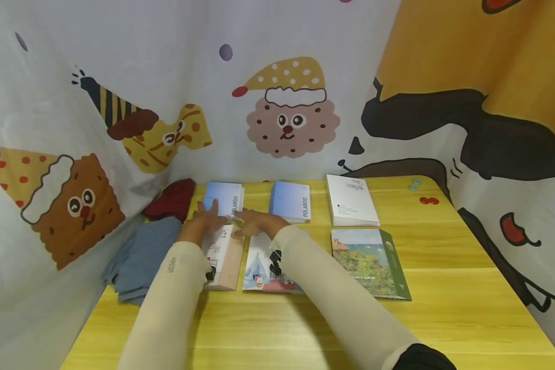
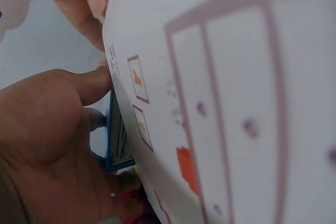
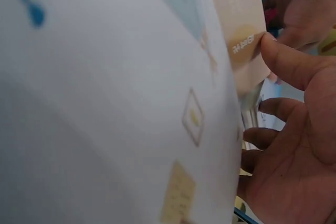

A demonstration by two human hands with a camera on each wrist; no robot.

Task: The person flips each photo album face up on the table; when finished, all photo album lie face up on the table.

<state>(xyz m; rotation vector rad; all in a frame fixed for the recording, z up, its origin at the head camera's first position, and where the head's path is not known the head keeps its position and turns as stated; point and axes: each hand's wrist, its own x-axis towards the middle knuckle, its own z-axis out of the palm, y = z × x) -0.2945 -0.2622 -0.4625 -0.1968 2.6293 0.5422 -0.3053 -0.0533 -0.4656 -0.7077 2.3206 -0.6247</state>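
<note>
The pink-and-white illustrated album (image 1: 226, 262) lies near left, long axis running near to far. At its far end are the right hand (image 1: 259, 222), fingers spread, and left hand (image 1: 203, 222), splayed over the blue POLAROID album (image 1: 222, 191).

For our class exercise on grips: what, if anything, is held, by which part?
It cannot be told: the left hand and right hand touch the beige album at its far edge.
</note>
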